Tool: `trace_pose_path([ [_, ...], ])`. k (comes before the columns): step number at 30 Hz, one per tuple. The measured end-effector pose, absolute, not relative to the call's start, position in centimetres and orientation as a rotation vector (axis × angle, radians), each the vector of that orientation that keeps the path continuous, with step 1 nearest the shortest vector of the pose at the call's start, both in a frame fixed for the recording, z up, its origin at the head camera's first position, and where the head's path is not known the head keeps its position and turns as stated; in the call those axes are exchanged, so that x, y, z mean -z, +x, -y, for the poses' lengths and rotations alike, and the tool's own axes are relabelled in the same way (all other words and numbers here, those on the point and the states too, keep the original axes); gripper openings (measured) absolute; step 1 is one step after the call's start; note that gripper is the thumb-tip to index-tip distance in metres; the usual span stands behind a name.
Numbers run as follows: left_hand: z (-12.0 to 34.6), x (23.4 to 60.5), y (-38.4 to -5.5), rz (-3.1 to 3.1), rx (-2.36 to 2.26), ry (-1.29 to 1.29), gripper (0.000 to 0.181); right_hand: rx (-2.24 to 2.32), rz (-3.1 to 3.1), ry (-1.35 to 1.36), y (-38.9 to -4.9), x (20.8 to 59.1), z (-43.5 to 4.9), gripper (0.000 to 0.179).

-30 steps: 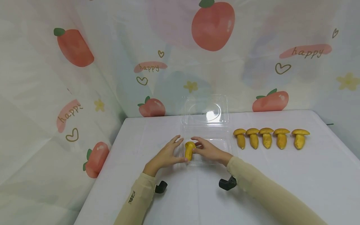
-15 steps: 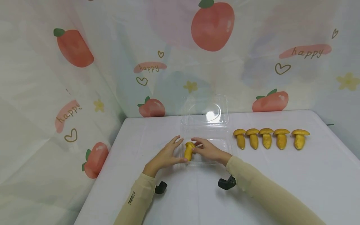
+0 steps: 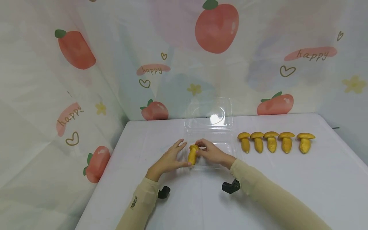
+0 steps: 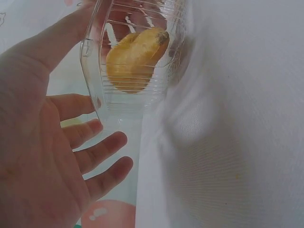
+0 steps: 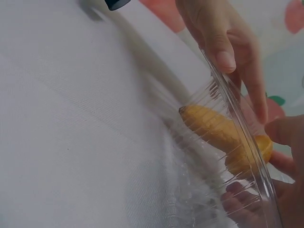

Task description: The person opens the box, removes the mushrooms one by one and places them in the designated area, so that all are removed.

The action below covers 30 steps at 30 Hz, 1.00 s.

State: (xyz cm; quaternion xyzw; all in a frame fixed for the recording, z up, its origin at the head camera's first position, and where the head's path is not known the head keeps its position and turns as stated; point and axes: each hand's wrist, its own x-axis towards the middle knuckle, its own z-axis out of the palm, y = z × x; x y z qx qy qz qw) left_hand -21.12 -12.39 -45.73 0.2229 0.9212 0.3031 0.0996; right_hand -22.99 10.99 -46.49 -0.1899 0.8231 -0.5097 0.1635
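Note:
In the head view, a yellow mushroom (image 3: 193, 154) leans inside the base of a clear hinged plastic box (image 3: 214, 166). My right hand (image 3: 212, 152) grips it near the cap with thumb and fingers. Through the box's ribbed wall, the right wrist view shows the mushroom (image 5: 213, 130) with its stem end toward the left. At the box's left side rests my left hand (image 3: 170, 161), its thumb at the near rim and its other fingers spread and fairly straight. The left wrist view has these fingers (image 4: 102, 154) alongside the box wall, holding no mushroom.
Several more yellow mushrooms (image 3: 271, 142) lie in a row to the right of the box. Its transparent lid (image 3: 208, 115) stands raised at the back, near the printed cloth wall (image 3: 178, 32). A white cloth covers the table (image 3: 198, 204).
Inside the box the mushroom has tilted slightly, its stem end shifting left. My right hand has followed a little, its index finger more bent. The left hand stays almost in place.

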Motion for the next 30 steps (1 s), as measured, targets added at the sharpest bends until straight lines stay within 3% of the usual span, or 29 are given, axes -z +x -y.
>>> trace_pose_path([
  [10,12.4,45.6,-21.1,-2.722,-0.898,0.653,0.097,1.528,-2.326,-0.565,-22.8,46.0,-11.3,0.031],
  [17,12.3,45.5,-21.0,-2.716,-0.906,0.664,0.096,1.475,-2.305,-0.618,-22.9,45.8,-11.6,0.047],
  [30,12.4,45.6,-21.0,-2.721,-0.900,0.656,0.098,1.446,-2.216,-0.773,-22.9,45.5,-12.5,0.053],
])
